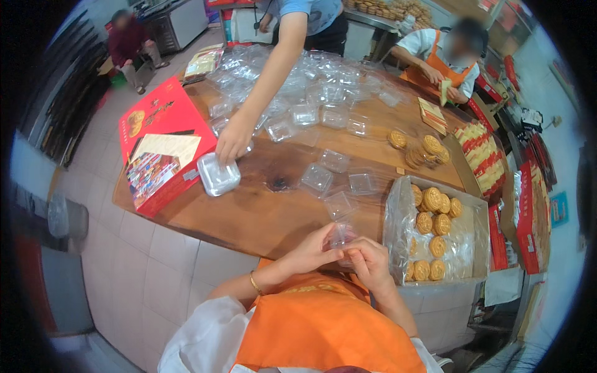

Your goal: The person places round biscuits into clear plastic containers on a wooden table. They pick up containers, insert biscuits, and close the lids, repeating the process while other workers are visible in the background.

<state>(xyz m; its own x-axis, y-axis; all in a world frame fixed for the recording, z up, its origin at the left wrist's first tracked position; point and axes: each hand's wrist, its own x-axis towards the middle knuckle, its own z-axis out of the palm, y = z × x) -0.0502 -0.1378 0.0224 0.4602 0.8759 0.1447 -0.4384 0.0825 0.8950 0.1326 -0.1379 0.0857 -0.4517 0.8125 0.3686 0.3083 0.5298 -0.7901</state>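
Observation:
At the near edge of the wooden table, my left hand (317, 249) and my right hand (371, 262) meet around a small clear plastic container (343, 234). Red stripes show on or through it, but fingers cover much of it. Just beyond my hands lie several clear plastic box pieces (316, 179). To the right of my right hand stands an open cardboard carton (480, 242) lined with plastic film. Round golden moulded pastries (433, 199) sit inside it, mostly along its left and middle.
A co-worker's hand (234, 140) touches stacked clear trays (219, 175) beside a red gift box (161, 114). Many clear containers (305, 114) cover the table's far side. Another co-worker (440, 70) handles packets near a carton of red-and-yellow packets (480, 158).

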